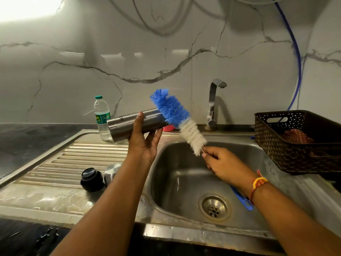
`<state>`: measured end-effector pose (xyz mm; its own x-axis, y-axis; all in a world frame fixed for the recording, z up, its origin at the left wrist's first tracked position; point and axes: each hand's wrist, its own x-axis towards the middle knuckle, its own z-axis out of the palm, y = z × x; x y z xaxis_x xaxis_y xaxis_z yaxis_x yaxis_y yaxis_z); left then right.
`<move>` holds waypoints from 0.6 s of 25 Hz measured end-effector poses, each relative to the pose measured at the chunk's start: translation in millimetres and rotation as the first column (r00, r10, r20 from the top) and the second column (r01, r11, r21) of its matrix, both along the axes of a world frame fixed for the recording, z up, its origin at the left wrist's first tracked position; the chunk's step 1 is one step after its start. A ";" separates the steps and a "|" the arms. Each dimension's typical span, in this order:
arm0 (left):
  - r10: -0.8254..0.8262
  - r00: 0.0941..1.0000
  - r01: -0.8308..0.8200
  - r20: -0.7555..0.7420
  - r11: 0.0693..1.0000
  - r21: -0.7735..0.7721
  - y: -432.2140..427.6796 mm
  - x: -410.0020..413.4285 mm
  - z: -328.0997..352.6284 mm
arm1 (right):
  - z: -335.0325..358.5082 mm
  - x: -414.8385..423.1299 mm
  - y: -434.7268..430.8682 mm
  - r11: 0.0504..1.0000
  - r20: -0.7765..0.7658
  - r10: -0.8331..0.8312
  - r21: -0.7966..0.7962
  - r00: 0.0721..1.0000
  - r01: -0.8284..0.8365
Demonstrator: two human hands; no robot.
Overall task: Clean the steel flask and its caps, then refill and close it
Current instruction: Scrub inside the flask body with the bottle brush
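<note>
My left hand [143,140] grips the steel flask [127,125], held almost level above the sink's left rim with its mouth pointing right. My right hand [220,162] holds a bottle brush [177,117] by its wire stem; the blue and white bristles slant up to the left, with the blue tip in front of the flask's mouth end. The brush's blue handle pokes out below my right wrist. On the ribbed drainboard [73,159] sit the black inner cap [91,179] and the steel outer cap [111,172], side by side.
A steel sink basin [186,182] with a drain lies below my hands; the tap [214,104] stands behind it, no water running. A plastic water bottle [102,118] stands behind the flask. A dark woven basket [299,143] with a cloth sits at the right. A pink object lies behind the brush.
</note>
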<state>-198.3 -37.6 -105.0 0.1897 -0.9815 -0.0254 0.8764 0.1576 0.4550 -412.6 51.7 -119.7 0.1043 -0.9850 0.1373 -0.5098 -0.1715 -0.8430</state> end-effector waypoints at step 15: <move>-0.044 0.998 0.046 0.041 0.998 -0.035 3.4 -12.6 -8.5 | -4.7 -1.8 0.1 0.990 0.017 -0.028 0.136 0.999 0.025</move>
